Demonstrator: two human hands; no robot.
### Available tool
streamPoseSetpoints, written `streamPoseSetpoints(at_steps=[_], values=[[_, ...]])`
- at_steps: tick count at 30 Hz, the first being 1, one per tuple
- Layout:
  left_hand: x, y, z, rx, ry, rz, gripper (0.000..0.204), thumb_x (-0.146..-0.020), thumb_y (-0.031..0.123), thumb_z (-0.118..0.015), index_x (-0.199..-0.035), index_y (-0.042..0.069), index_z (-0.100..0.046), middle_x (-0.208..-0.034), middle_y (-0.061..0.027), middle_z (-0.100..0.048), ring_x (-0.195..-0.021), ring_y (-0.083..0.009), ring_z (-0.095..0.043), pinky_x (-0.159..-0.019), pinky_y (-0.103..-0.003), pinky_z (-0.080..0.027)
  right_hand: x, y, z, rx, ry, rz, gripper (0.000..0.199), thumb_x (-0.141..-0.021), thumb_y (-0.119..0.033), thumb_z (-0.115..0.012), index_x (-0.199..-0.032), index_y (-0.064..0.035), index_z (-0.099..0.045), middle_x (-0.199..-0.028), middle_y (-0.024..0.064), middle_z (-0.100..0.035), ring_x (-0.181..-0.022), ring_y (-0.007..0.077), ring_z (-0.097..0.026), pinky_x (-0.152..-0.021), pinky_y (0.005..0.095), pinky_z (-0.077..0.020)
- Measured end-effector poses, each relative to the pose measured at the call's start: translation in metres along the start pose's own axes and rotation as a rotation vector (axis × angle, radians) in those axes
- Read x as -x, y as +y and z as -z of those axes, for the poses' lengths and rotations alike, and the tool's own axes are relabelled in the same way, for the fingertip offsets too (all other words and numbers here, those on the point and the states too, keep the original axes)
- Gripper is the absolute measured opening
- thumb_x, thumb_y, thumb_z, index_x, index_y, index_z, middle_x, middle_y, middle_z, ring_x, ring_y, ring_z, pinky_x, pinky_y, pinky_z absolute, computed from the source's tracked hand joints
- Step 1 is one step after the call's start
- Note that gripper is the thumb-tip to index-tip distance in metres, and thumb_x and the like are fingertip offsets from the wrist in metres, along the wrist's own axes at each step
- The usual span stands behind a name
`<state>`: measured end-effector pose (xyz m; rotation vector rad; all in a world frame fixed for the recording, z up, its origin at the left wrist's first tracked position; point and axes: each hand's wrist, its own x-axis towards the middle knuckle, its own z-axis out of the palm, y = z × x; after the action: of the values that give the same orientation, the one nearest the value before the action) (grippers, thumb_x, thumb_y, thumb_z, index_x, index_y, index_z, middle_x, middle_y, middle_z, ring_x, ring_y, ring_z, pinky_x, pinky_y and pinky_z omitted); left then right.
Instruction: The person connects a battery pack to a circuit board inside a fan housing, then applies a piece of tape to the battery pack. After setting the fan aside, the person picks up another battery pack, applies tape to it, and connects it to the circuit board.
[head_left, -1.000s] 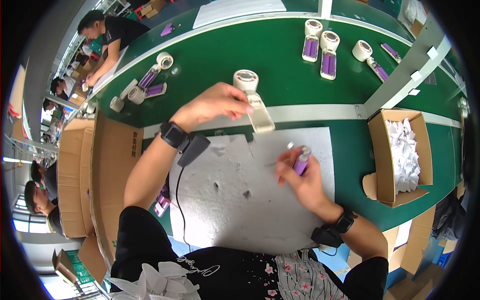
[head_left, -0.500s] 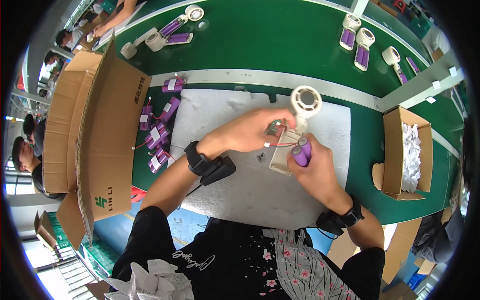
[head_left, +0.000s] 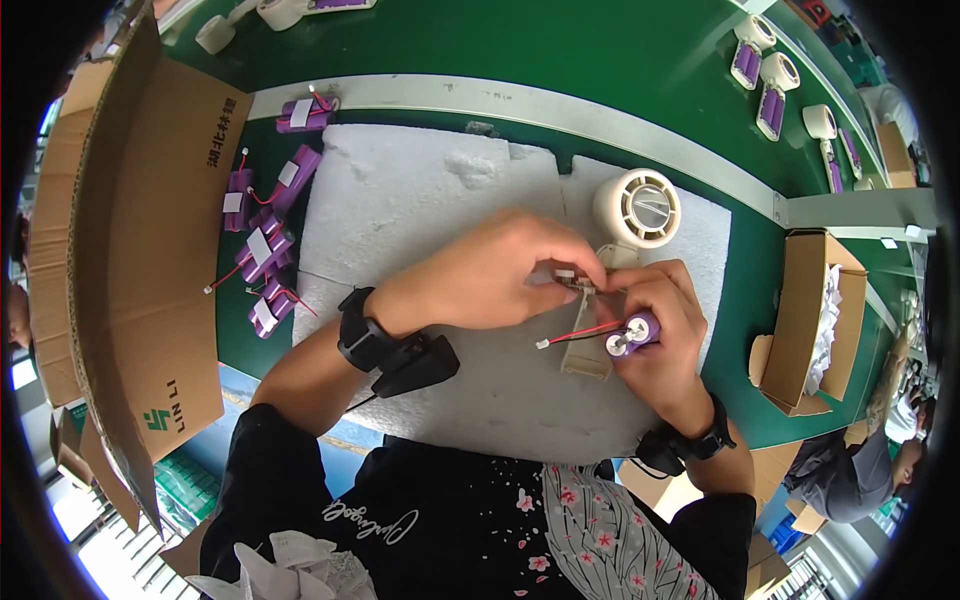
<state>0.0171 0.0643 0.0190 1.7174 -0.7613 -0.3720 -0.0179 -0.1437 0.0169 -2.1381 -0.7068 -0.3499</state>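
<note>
A white handheld fan lies on the foam sheet, its round head away from me and its opened handle shell toward me. My left hand is closed, pinching a small circuit board above the handle. In my right hand a purple two-cell battery pack is gripped, its ends facing me. Red and black wires with a white plug hang out to the left of the pack. My right thumb and forefinger meet close to the board; what they pinch there is partly hidden.
White foam sheet covers the green bench before me. Several wired purple battery packs lie left of it, beside a tall cardboard box. A small carton of white pieces stands right. More fans lie beyond the metal rail.
The battery pack has tilted in my right hand, whose fingers moved up toward my left fingertips. The circuit board has turned edge-on. My view has shifted, and the fan head faces more upward.
</note>
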Motion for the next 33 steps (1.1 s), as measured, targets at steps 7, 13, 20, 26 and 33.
streamPoseSetpoints(at_steps=[7, 13, 20, 26, 33], values=[[0.001, 0.003, -0.003, 0.050, 0.003, 0.093, 0.025, -0.072, -0.004, -0.067, -0.096, 0.005, -0.065, -0.088, -0.0070, -0.066, -0.079, -0.0203, -0.063, -0.068, -0.031, -0.050, -0.003, 0.001, 0.004, -0.028, -0.147, -0.041, 0.033, -0.052, 0.005, -0.073, -0.074, -0.0085, -0.053, -0.075, 0.0024, -0.063, -0.069, 0.0226, -0.050, -0.062, 0.0304, -0.0415], [0.004, -0.003, -0.003, -0.126, 0.016, -0.113, 0.024, -0.069, -0.005, -0.067, -0.090, 0.007, -0.068, -0.086, -0.0065, -0.065, -0.075, -0.0231, -0.062, -0.067, -0.032, -0.051, -0.005, 0.000, 0.005, -0.039, -0.218, -0.024, 0.032, -0.050, 0.004, -0.072, -0.073, -0.0097, -0.054, -0.073, 0.0009, -0.062, -0.067, 0.0225, -0.048, -0.065, 0.0301, -0.0394], [0.011, 0.000, -0.008, -0.279, 0.145, -0.114, 0.023, -0.068, -0.005, -0.065, -0.081, 0.013, -0.071, -0.083, -0.0047, -0.060, -0.073, -0.0238, -0.061, -0.063, -0.033, -0.050, -0.006, 0.003, 0.013, -0.051, -0.354, 0.015, 0.032, -0.055, 0.003, -0.073, -0.073, -0.0113, -0.051, -0.072, 0.0004, -0.063, -0.071, 0.0207, -0.047, -0.070, 0.0281, -0.0367], [0.011, 0.010, -0.010, -0.240, 0.036, -0.112, 0.023, -0.067, -0.004, -0.068, -0.085, 0.011, -0.069, -0.082, -0.0069, -0.057, -0.073, -0.0241, -0.061, -0.062, -0.032, -0.049, -0.006, -0.003, 0.016, -0.067, -0.371, -0.008, 0.032, -0.055, 0.003, -0.073, -0.076, -0.0104, -0.053, -0.071, 0.0015, -0.061, -0.071, 0.0224, -0.048, -0.068, 0.0299, -0.0389], [0.008, 0.008, -0.020, -0.106, 0.083, -0.088, 0.023, -0.068, -0.004, -0.070, -0.088, 0.008, -0.064, -0.086, -0.0067, -0.056, -0.073, -0.0207, -0.061, -0.061, -0.029, -0.050, 0.001, 0.002, 0.010, -0.135, -0.260, -0.016, 0.037, -0.058, 0.003, -0.076, -0.088, -0.0070, -0.055, -0.078, 0.0067, -0.058, -0.072, 0.0218, -0.049, -0.064, 0.0301, -0.0412]])
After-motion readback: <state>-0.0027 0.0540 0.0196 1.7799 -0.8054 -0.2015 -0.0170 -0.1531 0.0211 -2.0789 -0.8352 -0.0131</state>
